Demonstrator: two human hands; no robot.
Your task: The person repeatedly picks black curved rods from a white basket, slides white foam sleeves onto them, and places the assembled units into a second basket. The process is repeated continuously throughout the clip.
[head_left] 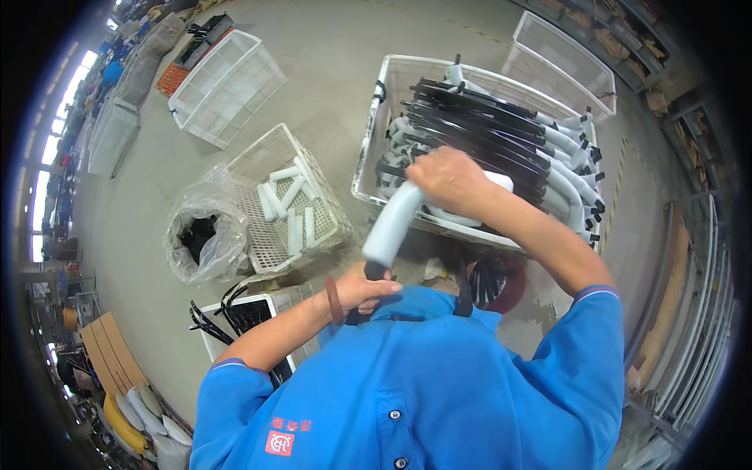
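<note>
In the frame's centre, the white tube [392, 225] is gripped by the left hand [366, 290] at its dark lower end and by the right hand [450, 178] higher up; the sleeve should be squeezed lightly, clear of the crate [366, 141]

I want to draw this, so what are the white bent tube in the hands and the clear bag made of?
The white bent tube looks like foam, maybe plastic: its surface is dull and smooth. The clear bag seems thin, shiny plastic: it's see-through and wrinkled.
</note>
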